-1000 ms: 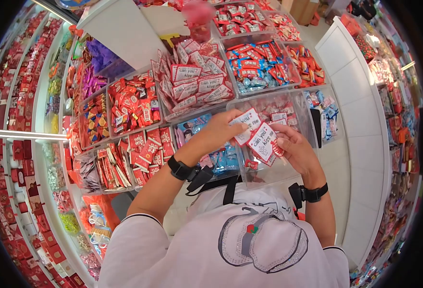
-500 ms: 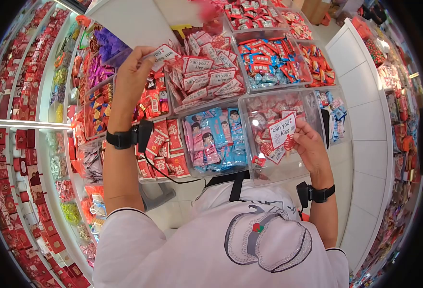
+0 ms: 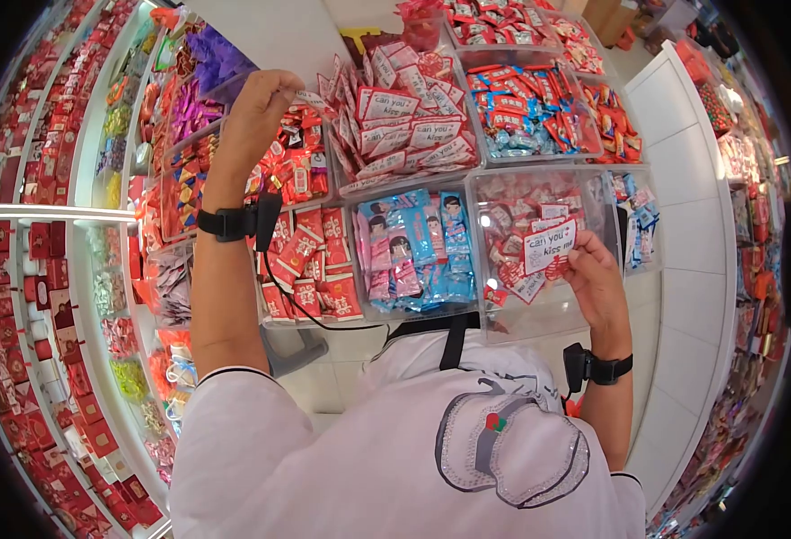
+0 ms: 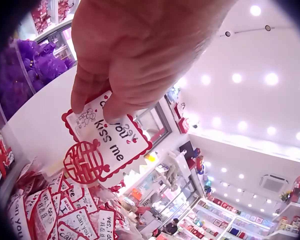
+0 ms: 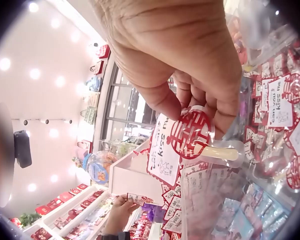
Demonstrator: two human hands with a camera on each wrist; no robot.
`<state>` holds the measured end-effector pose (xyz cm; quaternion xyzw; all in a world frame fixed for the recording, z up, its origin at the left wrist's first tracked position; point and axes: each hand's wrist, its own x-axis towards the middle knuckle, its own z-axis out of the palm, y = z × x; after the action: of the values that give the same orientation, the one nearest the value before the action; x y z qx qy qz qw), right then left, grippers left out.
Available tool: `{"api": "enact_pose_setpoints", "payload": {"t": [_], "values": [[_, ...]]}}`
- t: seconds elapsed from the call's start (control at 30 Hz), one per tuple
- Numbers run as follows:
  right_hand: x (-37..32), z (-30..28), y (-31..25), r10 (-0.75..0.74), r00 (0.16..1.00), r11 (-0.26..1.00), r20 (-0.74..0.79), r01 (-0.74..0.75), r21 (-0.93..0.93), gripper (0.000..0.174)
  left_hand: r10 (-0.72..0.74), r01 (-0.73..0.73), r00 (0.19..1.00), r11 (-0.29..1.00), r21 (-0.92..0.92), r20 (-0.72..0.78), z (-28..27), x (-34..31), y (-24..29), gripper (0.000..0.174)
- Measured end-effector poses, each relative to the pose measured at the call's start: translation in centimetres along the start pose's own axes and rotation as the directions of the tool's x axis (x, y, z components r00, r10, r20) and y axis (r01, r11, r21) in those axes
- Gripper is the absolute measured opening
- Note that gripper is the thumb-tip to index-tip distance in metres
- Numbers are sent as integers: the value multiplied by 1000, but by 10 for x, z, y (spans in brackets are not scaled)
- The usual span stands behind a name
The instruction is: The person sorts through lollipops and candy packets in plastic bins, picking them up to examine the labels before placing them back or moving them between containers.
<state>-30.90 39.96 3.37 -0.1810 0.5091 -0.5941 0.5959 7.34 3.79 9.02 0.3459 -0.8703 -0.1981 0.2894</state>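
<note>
Over the left side of the heaped bin, my left hand [image 3: 260, 112] pinches a lollipop [image 4: 107, 140] between thumb and fingers. It has a white "can you kiss me" card with a red scalloped border and a round red double-happiness emblem. My right hand [image 3: 600, 283] holds a similar lollipop [image 3: 548, 249] by its edge, above a clear bin [image 3: 481, 314]. In the right wrist view its wrapped pale stick [image 5: 222, 152] points away from the fingers. Many more such packets [image 3: 404, 117] stand piled in the heaped bin, and others lie inside the clear bin.
Blue and pink packets [image 3: 413, 256] fill the bin left of the clear one. Red packets [image 3: 310, 260] lie further left, red and blue sweets [image 3: 517, 108] behind. A white panel [image 3: 274, 31] rises past the left hand. A white counter [image 3: 683, 207] runs along the right.
My left hand has moved from beside the right hand leftward and away to the heaped bin, carrying a lollipop. The right hand stays over the clear bin, holding its own.
</note>
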Motion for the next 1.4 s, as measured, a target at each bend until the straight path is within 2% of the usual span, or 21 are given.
{"api": "enact_pose_setpoints", "payload": {"t": [0.13,0.23,0.33,0.43,0.53,0.63,0.77,0.87,0.97,1.07,1.17,1.27,1.37,1.4], "values": [[1,-1,2,-5,1000,1000,6,5,0,18,-73,80,993,994,-80,90,2,-18,-3,14],[1,0,2,-4,1000,1000,6,4,-14,18,-103,111,993,985,-133,65,-5,-30,8,13],[2,1,2,-2,1000,1000,5,3,-18,17,-140,159,983,972,-172,117,-10,-35,18,13],[1,8,2,-5,1000,1000,-9,5,-9,16,32,-8,988,987,-159,151,6,-36,18,14],[1,9,4,-1,1000,1000,-2,1,-12,16,127,-103,983,980,-172,133,24,-33,13,16],[2,8,3,-4,1000,1000,7,4,-26,16,142,-130,986,983,-127,88,22,-28,21,16],[-2,11,1,-3,1000,999,-3,3,-36,17,105,-85,988,982,-166,116,7,-22,35,17],[-1,11,2,-12,1000,999,-8,12,-30,16,186,-170,972,979,-114,146,17,-23,28,16],[-1,11,1,-4,1000,999,5,4,-36,16,204,-189,965,976,-104,162,32,-28,12,15],[-1,9,2,-3,1000,1000,-4,3,-24,16,123,-101,966,989,-104,228,42,-36,2,15],[-1,11,1,3,1000,999,7,-3,-36,16,100,-76,970,991,-112,221,50,-39,-2,17],[1,9,5,-2,1000,1000,20,2,-5,17,170,-175,960,985,0,220,49,-34,-2,16],[2,9,3,9,999,1000,39,-8,-29,18,93,-78,953,995,-61,287,43,-26,-7,17],[1,10,3,9,1000,1000,30,-9,-30,18,105,-92,947,994,-57,303,42,-23,-5,17]]}}
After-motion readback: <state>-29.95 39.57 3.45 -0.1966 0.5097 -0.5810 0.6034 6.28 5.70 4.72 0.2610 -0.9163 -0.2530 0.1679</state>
